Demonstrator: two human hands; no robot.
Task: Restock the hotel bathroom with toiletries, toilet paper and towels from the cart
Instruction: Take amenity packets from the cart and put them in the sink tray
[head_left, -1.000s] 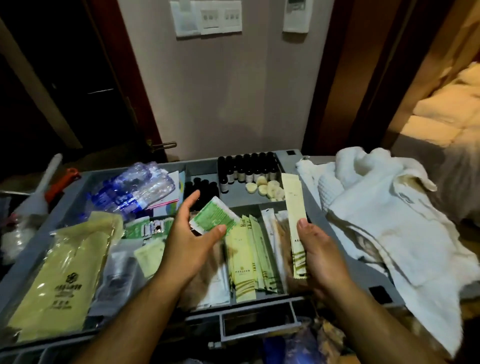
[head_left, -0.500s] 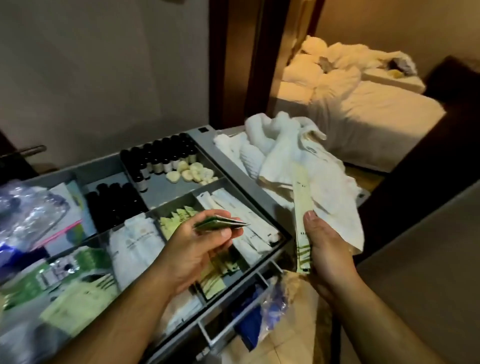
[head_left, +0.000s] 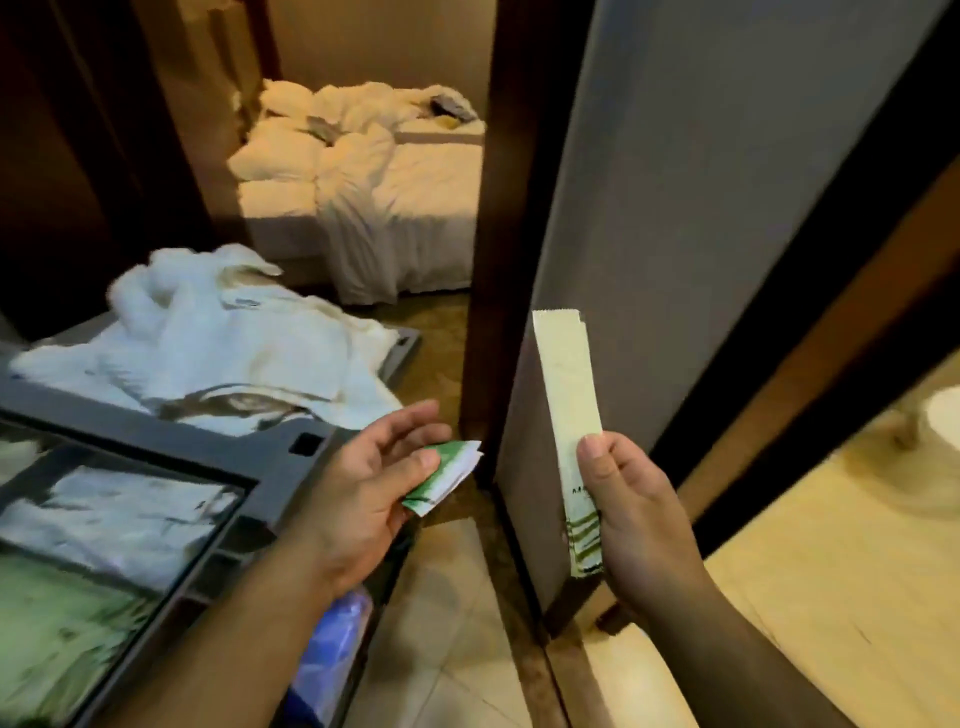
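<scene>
– Pale yellow, that long sachet (head_left: 569, 415): where is it?
– Upright in the right hand (head_left: 634, 514). The thumb presses on its front and the fingers curl behind its lower end, where the green stripes are. It stands in front of the grey wall (head_left: 701, 208).
– And the left hand (head_left: 358, 488)?
– It pinches a small green-and-white packet (head_left: 444, 475) between thumb and forefinger, with the other fingers loosely spread. The packet hangs just off the corner of the cart (head_left: 280, 457), above the tiled floor (head_left: 452, 623).
– What does the cart carry?
– A heap of white towels (head_left: 223, 343) lies on its far end. Nearer, the grey tray's compartments hold white and green packets, too blurred to tell apart. A blue plastic bag (head_left: 337, 639) shows below the near edge.
– And farther out?
– Through the dark wooden doorway is an unmade bed (head_left: 374, 208) with rumpled white bedding. To the right, past a dark door frame, lies a brightly lit pale floor.
</scene>
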